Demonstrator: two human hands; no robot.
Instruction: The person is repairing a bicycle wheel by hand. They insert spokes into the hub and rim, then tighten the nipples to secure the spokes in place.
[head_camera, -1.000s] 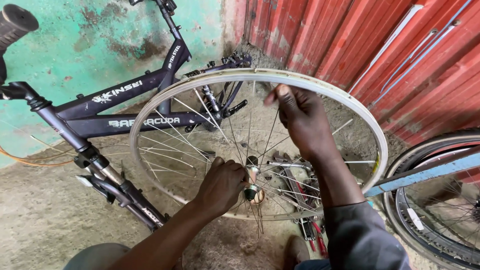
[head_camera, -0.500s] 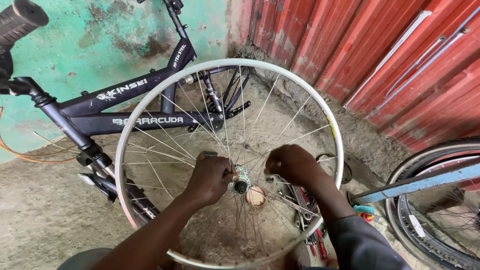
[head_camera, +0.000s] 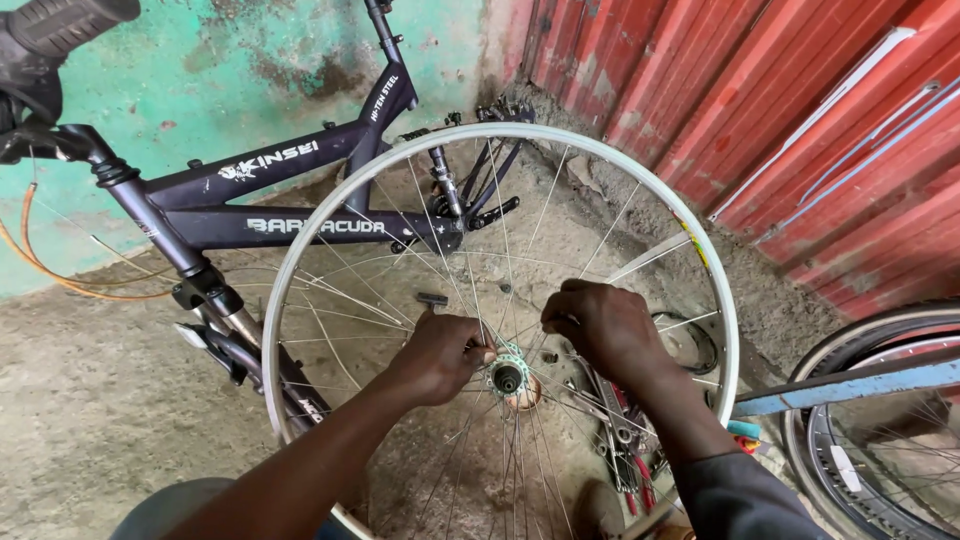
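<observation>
Above the dirt floor stood a silver spoked bicycle wheel (head_camera: 700, 262); left hand (head_camera: 440, 357) and right hand (head_camera: 603, 325) each pinched spokes beside its hub (head_camera: 508, 377).

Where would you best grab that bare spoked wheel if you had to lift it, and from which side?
Probably the top of the wheel's silver rim, reached from above. The wheel stands upright with that arc bare, while the left hand and right hand crowd the hub, and the thin spokes offer a poor grip.
</observation>
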